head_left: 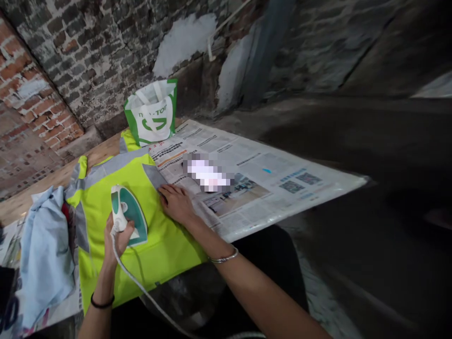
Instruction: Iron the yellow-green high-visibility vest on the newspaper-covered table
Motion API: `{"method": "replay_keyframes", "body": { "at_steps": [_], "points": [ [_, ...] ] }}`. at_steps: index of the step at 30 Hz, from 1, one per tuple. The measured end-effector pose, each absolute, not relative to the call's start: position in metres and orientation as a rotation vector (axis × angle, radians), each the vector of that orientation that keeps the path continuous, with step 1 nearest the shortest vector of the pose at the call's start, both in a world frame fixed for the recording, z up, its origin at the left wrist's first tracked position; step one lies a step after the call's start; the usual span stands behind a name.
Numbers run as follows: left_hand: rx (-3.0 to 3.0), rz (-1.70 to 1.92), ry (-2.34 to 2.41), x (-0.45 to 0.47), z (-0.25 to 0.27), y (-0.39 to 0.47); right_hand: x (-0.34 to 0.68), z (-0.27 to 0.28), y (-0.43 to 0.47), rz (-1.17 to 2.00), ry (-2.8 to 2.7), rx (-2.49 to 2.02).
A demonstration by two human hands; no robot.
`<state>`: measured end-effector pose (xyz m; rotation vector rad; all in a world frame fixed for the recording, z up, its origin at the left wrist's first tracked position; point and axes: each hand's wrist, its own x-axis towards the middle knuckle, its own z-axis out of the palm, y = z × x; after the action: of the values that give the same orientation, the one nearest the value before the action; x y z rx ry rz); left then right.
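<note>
A fluorescent yellow safety garment (165, 247) with grey reflective bands lies spread on the table. My left hand (119, 235) is wrapped round the handle of a white and teal clothes iron (137, 214), which rests on the yellow cloth with its tip away from me. The iron's white cord (141, 287) runs down past my left wrist toward my lap. My right hand (178, 202) lies flat at the garment's right edge, near a grey band, with its fingers stretched out and nothing in them.
Newspaper sheets (247, 150) cover the table's right side, with a blurred-out bright object (208, 174) on them. A white and green bag (151, 113) stands at the back. Light blue cloth (47, 254) lies bunched at the left. A brick wall (106, 56) rises behind.
</note>
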<state>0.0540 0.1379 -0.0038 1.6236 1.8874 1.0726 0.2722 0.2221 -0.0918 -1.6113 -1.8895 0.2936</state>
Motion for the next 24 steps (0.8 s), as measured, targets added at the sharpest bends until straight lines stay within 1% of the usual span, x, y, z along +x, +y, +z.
{"method": "replay_keyframes", "body": {
  "at_steps": [4, 10, 14, 18, 24],
  "points": [
    [1.662, 1.071, 1.850, 0.069, -0.006, 0.156, 0.274, -0.090, 0.220, 0.304, -1.895, -1.611],
    [1.620, 1.125, 1.866, 0.092, 0.005, 0.249, 0.273, -0.082, 0.219, 0.323, -1.906, -1.637],
    [1.585, 1.169, 1.893, 0.100, 0.014, 0.281, 0.272, -0.078, 0.219, 0.327, -1.900, -1.645],
    [1.602, 1.154, 1.890, 0.099, 0.016, 0.266, 0.272, -0.076, 0.221, 0.322, -1.900, -1.626],
    [1.671, 1.080, 1.812, 0.096, 0.004, 0.189, 0.272, -0.075, 0.221, 0.301, -1.886, -1.598]
  ]
}}
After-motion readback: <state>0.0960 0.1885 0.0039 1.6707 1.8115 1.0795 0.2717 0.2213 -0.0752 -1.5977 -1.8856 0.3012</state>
